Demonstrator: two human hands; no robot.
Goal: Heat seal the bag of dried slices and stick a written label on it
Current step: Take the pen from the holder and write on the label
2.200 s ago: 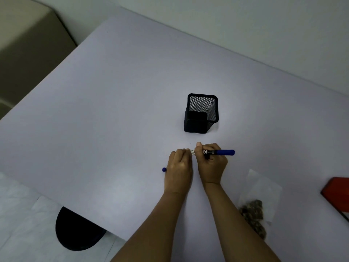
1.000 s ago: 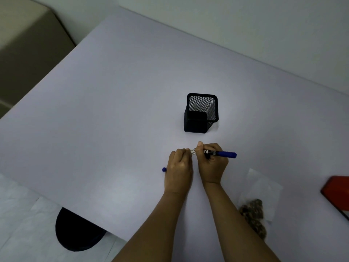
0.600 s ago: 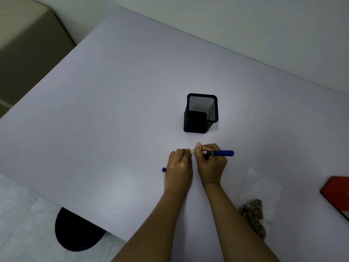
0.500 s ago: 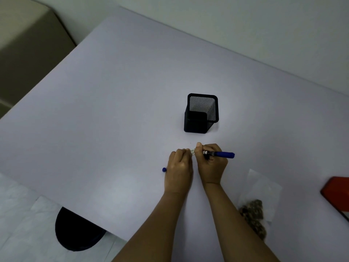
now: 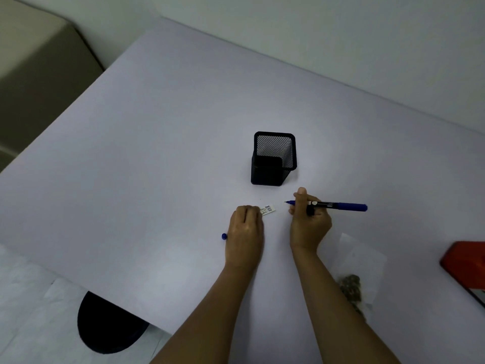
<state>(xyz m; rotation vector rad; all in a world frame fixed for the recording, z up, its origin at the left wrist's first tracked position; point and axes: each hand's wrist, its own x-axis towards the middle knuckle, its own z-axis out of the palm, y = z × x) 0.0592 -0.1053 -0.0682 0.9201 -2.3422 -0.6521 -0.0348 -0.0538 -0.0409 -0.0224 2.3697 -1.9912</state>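
Note:
A small white label (image 5: 268, 209) with blue writing lies on the table (image 5: 157, 153). My left hand (image 5: 245, 229) has its curled fingers on the label's left end and holds it down. A blue pen cap (image 5: 223, 236) peeks out at that hand's left side. My right hand (image 5: 309, 223) grips a blue pen (image 5: 338, 206), whose tip points left and sits a short way right of the label. The clear bag (image 5: 363, 258) with dried slices (image 5: 350, 287) lies flat beside my right forearm, untouched.
A black mesh pen holder (image 5: 273, 158) stands just beyond my hands. A red device (image 5: 464, 264) sits at the right edge of the view. A dark round stool (image 5: 105, 329) shows under the table's near edge.
My right hand has drawn the pen to the right, away from the label, so the written end now shows. My left hand has stayed on the label.

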